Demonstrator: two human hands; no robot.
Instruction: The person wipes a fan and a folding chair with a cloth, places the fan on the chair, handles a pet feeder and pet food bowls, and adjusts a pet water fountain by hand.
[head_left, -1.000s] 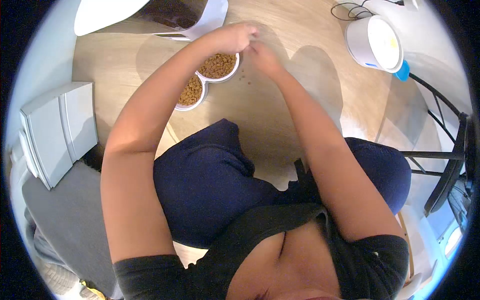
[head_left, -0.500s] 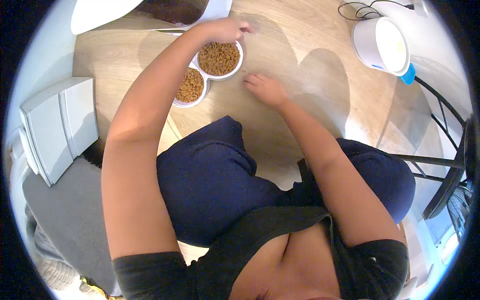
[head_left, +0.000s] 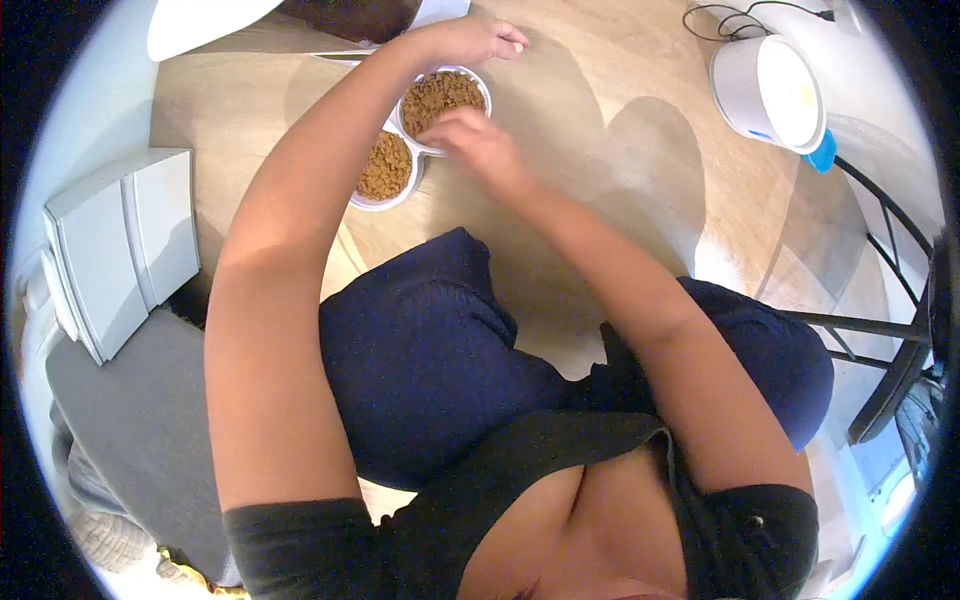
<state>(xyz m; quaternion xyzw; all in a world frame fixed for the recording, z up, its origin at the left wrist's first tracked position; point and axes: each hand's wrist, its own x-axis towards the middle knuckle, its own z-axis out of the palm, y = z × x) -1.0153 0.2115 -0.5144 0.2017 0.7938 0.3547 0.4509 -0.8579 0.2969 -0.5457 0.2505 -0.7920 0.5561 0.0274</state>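
A white double pet bowl [head_left: 376, 206] stands on the wood floor, both of its round parts filled with brown kibble [head_left: 386, 170]. My left hand [head_left: 478, 42] is above the far round part, beyond its rim. Its fingers are curled together, with a small pale spot at the tips; what they hold, if anything, cannot be made out. At the near right side of the far round part is my right hand [head_left: 478, 145], smeared by motion. Its fingertips reach over the rim at the kibble, and whether they touch it cannot be told.
At the upper right stands a white round tub [head_left: 738, 95] with a blue piece [head_left: 821, 152], beside a black cable [head_left: 725, 28]. A black metal frame [head_left: 880, 325] is on the right. Pale panels [head_left: 125, 240] and a grey cushion [head_left: 140, 420] lie left.
My right hand has swung left from the bare floor to the far bowl's rim and kibble. My left hand has shifted slightly up and right, its fingers drawn closer together.
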